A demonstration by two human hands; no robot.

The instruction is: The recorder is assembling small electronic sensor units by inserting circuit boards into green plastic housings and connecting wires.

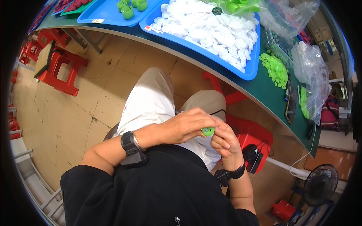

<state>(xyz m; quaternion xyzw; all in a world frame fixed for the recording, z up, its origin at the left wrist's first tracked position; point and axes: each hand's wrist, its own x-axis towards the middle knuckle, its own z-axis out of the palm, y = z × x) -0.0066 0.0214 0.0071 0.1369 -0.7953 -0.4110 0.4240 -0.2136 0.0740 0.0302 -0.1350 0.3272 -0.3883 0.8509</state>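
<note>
Left hand (185, 126) just below the centre of the frame, fingers curled over and closed on a small green cap (208, 131). Right hand (225, 140) right beside it, touching it, fingers bent inward and pinching the same cap from below and from the right. Only a small rounded part of the cap in view between the two sets of fingertips, held above the lap, over pale trousers (151, 103). Black wristband (129, 143) with a thin metal bangle on the left wrist, another black band (230, 174) on the right wrist. Black sleeves and black top filling the lower part of the frame.

Along the top, a dark green table (264, 84) curving from upper left down to the right edge. On it, top centre, a blue tray (249, 71) heaped with white round discs (211, 28). Left of that, a second blue tray (105, 13) with a few green caps (130, 7) in it. To the right of the full tray, a loose pile of small green pieces (276, 67), then clear plastic bags (313, 71).

On the left, a red stool (62, 71) on the beige tiled floor. Lower right corner, a black fan (320, 184).
</note>
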